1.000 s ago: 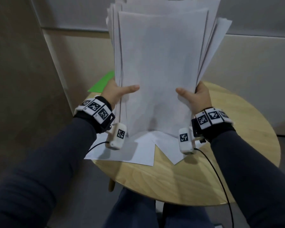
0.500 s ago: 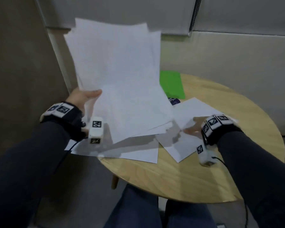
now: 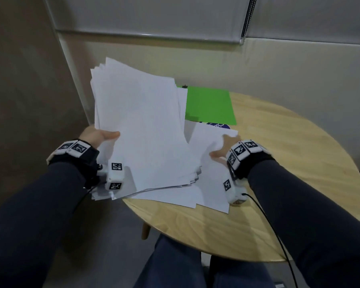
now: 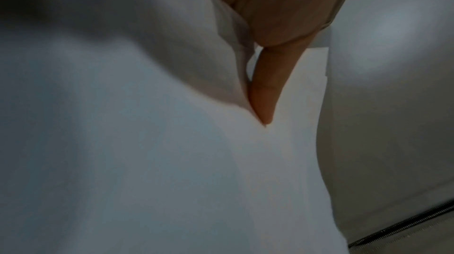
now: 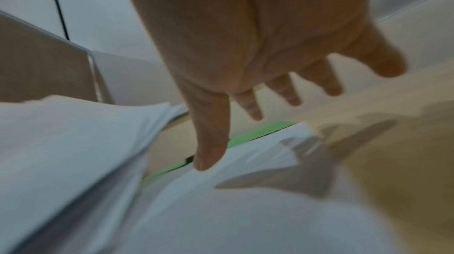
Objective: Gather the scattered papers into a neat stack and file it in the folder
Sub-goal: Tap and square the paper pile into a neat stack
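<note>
a person's left hand [image 3: 96, 135] grips a thick sheaf of white papers [image 3: 141, 129] by its left edge, thumb on top and fingers underneath, holding it tilted with its near corner low over the round wooden table [image 3: 289, 163]. in the left wrist view one finger [image 4: 266, 91] presses along the underside of the sheets. the right hand [image 3: 223, 148] is spread, fingers straight and apart, over a loose white sheet [image 3: 214, 183] lying on the table just right of the sheaf; the blurred right wrist view suggests the thumb [image 5: 211, 141] touches that sheet, though contact is hard to confirm, and it has hold of nothing. another loose sheet [image 3: 175, 196] lies under the sheaf's near edge, at the table's front rim. a bright green folder [image 3: 210, 106] lies flat and closed on the far side of the table, partly hidden behind the raised sheaf, with a dark blue printed item [image 3: 218, 126] peeking out between it and the loose sheet. both wrists wear bands with black-and-white markers.
</note>
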Demonstrator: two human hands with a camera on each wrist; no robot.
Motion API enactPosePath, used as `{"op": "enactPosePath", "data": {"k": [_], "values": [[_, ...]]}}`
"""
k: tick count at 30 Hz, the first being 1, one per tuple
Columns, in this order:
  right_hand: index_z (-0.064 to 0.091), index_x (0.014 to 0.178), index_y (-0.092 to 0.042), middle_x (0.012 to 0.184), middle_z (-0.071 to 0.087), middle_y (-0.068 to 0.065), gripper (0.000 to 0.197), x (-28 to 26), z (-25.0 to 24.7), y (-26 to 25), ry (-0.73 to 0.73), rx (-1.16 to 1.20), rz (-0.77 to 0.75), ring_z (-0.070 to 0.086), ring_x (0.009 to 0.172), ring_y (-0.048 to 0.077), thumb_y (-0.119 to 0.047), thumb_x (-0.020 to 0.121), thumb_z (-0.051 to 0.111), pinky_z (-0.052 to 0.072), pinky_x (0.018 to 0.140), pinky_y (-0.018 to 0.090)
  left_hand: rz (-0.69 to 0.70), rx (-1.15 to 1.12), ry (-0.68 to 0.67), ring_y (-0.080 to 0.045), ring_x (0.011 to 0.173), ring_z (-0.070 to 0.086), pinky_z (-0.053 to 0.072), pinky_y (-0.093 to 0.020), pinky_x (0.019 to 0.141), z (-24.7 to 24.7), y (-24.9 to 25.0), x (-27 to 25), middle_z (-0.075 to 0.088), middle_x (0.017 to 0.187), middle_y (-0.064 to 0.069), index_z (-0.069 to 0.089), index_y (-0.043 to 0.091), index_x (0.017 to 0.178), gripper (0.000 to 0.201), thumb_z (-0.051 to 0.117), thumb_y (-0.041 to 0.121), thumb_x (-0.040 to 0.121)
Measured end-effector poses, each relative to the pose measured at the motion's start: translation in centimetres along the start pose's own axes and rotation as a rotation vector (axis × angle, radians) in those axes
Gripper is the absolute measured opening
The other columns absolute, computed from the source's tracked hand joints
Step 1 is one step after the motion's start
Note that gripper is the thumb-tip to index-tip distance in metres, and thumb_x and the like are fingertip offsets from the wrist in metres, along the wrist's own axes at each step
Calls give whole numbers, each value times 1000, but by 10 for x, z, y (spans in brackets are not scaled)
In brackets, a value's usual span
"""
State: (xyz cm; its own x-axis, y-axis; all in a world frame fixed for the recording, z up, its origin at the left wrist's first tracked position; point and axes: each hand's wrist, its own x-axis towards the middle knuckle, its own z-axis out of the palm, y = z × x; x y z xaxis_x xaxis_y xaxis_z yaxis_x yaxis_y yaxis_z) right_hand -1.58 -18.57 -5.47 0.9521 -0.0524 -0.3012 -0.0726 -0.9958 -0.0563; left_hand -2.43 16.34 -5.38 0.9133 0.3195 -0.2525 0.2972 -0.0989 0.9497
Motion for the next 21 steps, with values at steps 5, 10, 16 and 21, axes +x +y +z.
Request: {"op": "enactPosePath", "data": {"k": [5, 10, 16, 21], "values": [[38, 138, -10, 140, 51, 12, 94, 2, 13, 15, -85, -147, -6, 53, 121, 29, -75, 70, 49, 42, 103, 44, 31, 72, 53, -27, 119, 57, 38, -29, 93, 6, -6, 4, 61, 128, -12, 54, 7, 130, 54, 70, 4, 78], [4, 152, -14, 157, 23, 10, 91, 8, 15, -2, -172, 102, -175, 31, 141, 27, -49, 87, 57, 27, 114, 39, 32, 90, 18, -30, 117, 57, 41, -32, 95, 21, -8, -1, 60, 128, -14, 53, 4, 129, 55, 72, 4, 77], [38, 139, -8, 134, 50, 12, 56, 11, 3, 15, 89, 417, 97, 54, 117, 36, -18, 89, 61, 50, 92, 39, 88, 2, -132, -33, 110, 60, 44, -47, 102, 55, -4, -21, 63, 118, -17, 56, 8, 118, 48, 67, -9, 75], [57, 89, -8, 100, 60, 14, 24, 0, -1, 40, -17, 297, 163, 54, 83, 28, -32, 88, 56, 39, 73, 29, 27, -18, -244, -32, 99, 66, 48, -47, 98, 93, 0, -33, 68, 108, -17, 61, -3, 119, 46, 71, 0, 74]]}}
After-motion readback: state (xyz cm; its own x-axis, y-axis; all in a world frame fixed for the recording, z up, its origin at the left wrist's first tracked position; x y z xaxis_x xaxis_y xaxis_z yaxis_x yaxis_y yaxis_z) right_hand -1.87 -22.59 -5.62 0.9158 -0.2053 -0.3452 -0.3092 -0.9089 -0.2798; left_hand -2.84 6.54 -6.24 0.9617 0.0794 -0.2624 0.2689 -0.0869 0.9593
